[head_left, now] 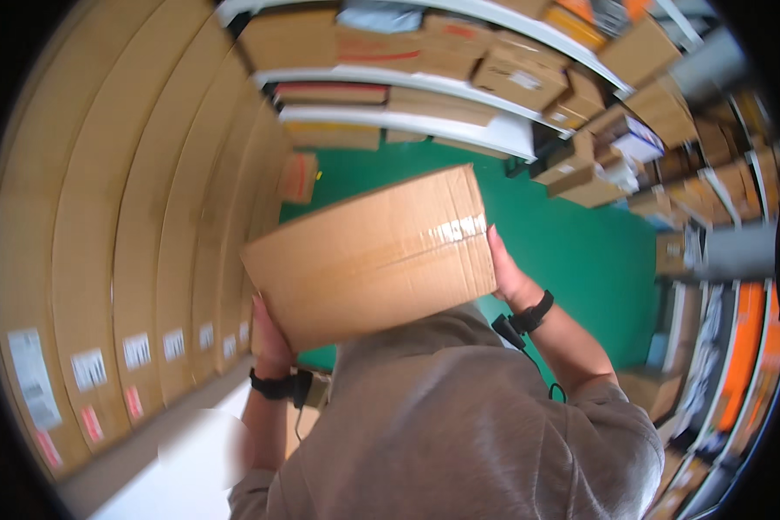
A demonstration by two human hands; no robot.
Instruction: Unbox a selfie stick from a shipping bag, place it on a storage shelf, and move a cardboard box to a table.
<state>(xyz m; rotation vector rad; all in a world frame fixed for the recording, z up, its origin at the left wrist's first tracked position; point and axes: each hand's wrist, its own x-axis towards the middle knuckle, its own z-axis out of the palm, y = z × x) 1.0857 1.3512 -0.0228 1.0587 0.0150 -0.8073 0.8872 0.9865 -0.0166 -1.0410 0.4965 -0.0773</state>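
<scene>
A closed brown cardboard box is held up in front of me, tilted so that its right end sits higher. Clear tape runs along the seam and shines near the right end. My left hand presses against the box's left end, low down, with its fingers partly hidden. At the opposite end, my right hand grips the side, its fingers mostly out of sight behind the cardboard. Each wrist wears a black strap with a small device and a cable.
Tall flat cartons with white labels stand in a row at the left. White shelving with boxes lines the far side, and more loaded shelves fill the right. Green floor shows beyond the box. A small carton sits on it.
</scene>
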